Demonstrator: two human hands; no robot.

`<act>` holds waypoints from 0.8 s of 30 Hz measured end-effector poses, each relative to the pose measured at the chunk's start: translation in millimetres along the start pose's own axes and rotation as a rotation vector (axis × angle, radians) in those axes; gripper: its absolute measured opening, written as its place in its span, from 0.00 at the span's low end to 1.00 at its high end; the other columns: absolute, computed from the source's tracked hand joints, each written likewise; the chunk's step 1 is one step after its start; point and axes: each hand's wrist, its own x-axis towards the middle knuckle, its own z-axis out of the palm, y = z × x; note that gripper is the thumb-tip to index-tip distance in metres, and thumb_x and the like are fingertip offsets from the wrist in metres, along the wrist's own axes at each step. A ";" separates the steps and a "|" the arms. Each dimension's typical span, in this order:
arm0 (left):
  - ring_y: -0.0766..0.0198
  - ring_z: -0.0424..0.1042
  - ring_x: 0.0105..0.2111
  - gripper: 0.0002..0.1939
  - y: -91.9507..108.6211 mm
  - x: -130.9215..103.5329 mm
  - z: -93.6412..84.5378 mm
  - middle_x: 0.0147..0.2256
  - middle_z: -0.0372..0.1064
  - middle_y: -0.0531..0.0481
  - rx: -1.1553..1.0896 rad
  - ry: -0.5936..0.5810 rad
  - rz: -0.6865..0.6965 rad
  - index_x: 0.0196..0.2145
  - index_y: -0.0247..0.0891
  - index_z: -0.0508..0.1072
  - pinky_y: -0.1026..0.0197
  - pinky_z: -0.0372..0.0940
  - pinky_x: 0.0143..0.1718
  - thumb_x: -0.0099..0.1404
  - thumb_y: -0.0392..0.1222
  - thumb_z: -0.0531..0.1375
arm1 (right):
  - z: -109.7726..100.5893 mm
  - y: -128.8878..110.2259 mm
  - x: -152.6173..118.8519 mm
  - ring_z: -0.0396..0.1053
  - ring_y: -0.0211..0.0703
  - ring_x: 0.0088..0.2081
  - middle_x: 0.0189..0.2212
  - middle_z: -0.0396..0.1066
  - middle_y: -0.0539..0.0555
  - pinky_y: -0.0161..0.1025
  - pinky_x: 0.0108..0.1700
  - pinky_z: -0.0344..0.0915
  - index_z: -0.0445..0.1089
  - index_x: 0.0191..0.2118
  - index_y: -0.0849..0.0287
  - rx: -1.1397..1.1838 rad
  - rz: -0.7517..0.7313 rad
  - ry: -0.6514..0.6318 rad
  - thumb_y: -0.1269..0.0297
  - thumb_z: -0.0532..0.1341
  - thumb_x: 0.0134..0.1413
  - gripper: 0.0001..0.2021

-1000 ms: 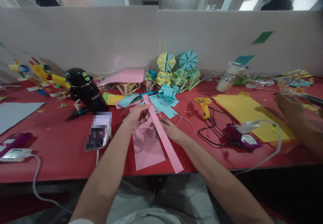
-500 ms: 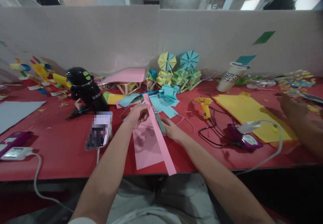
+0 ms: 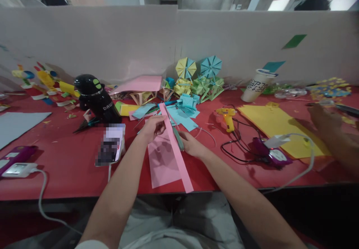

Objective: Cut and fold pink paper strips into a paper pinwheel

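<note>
- My left hand (image 3: 156,126) pinches the pink paper strip (image 3: 179,156) near its far end.
- My right hand (image 3: 191,143) grips the green-handled scissors (image 3: 178,139) beside the strip.
- The strip slants over the pink sheet (image 3: 163,164), which lies on the red counter (image 3: 207,176).
- The yellow glue gun (image 3: 228,121) rests to my right.

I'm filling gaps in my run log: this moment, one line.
left hand: grips pink strip | right hand: holds green-handled tool | pink sheet: on red table | yellow glue gun: nearby
</note>
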 end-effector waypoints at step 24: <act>0.73 0.52 0.11 0.16 -0.9 -3.9 2.6 0.11 0.57 0.54 0.067 -0.073 0.017 0.19 0.36 0.65 0.67 0.41 0.14 0.57 0.48 0.62 | 4.6 -5.2 -0.9 0.66 0.40 0.23 0.22 0.70 0.51 0.35 0.25 0.61 0.73 0.37 0.58 0.058 0.158 0.110 0.43 0.63 0.49 0.21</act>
